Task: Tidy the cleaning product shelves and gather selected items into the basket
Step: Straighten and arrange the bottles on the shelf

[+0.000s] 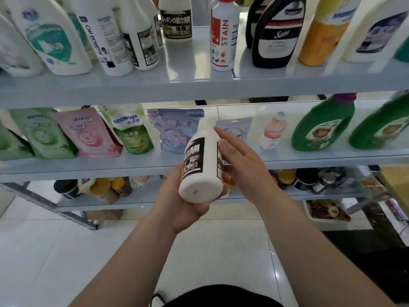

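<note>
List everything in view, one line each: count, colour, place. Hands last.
shelves: three visible, pale grey, across the view
held bottle: one, white with black label, tilted in front of the middle shelf
white bottles: several, labels green, blue, black or red, top shelf left and centre
black bottles: two, top shelf right
yellow bottle: one, top shelf right
white jug: one, blue label, top shelf far right
refill pouches: at least five, green, pink, blue, pale, middle shelf left
pink bottle: one, middle shelf
green bottles: two, middle shelf right
jars and packets: blurred, mixed colours, bottom shelf
left hand: grips the held bottle's base
right hand: fingers straight, against the bottle's side
</note>
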`<action>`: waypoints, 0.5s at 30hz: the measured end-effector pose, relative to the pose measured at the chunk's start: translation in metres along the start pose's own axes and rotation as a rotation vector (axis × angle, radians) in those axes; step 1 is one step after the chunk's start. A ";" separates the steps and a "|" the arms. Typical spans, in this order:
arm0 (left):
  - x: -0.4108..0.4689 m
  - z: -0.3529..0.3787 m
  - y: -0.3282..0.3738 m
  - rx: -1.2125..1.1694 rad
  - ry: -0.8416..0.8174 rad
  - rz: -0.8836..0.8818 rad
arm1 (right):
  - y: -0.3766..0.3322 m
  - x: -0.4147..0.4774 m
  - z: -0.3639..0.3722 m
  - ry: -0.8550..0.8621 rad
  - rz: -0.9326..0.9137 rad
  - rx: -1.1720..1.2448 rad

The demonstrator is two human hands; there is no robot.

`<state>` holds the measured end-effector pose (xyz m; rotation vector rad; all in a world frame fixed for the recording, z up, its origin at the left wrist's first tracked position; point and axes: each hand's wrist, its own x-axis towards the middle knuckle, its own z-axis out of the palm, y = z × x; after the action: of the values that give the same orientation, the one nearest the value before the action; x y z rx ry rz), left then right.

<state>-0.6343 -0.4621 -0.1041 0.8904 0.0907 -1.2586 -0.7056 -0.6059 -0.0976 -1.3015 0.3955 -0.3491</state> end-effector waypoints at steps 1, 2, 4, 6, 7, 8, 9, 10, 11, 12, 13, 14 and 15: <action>0.001 0.003 -0.003 -0.042 -0.068 -0.035 | -0.002 0.000 -0.005 -0.001 0.005 -0.029; 0.001 0.007 -0.005 -0.087 -0.128 -0.063 | -0.003 0.000 -0.011 -0.002 0.009 -0.055; 0.006 0.012 -0.011 -0.161 -0.197 -0.092 | -0.006 0.000 -0.020 -0.018 0.011 -0.073; 0.014 0.016 -0.018 -0.174 -0.128 -0.043 | -0.007 0.001 -0.027 -0.036 0.008 -0.058; 0.017 0.017 -0.019 -0.148 -0.043 0.009 | -0.007 0.002 -0.030 -0.046 0.008 -0.051; 0.019 0.017 -0.020 -0.090 0.049 0.076 | -0.007 0.002 -0.030 -0.065 0.008 -0.047; 0.020 0.015 -0.020 -0.005 0.123 0.146 | -0.007 0.003 -0.030 -0.090 0.004 -0.055; 0.021 0.013 -0.019 0.085 0.157 0.209 | -0.006 0.005 -0.029 -0.112 -0.004 -0.074; 0.021 0.010 -0.018 0.169 0.154 0.266 | -0.005 0.007 -0.027 -0.126 -0.014 -0.094; 0.021 0.007 -0.015 0.235 0.148 0.325 | -0.004 0.009 -0.024 -0.132 -0.021 -0.101; 0.021 0.003 -0.012 0.292 0.152 0.382 | -0.003 0.013 -0.021 -0.136 -0.022 -0.095; 0.019 -0.001 -0.007 0.359 0.152 0.428 | 0.000 0.016 -0.018 -0.142 -0.022 -0.078; 0.018 -0.005 -0.001 0.443 0.147 0.466 | 0.002 0.020 -0.013 -0.149 -0.030 -0.061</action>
<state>-0.6272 -0.4729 -0.1174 1.2985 -0.2765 -0.7834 -0.6944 -0.6260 -0.1042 -1.3851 0.2630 -0.2650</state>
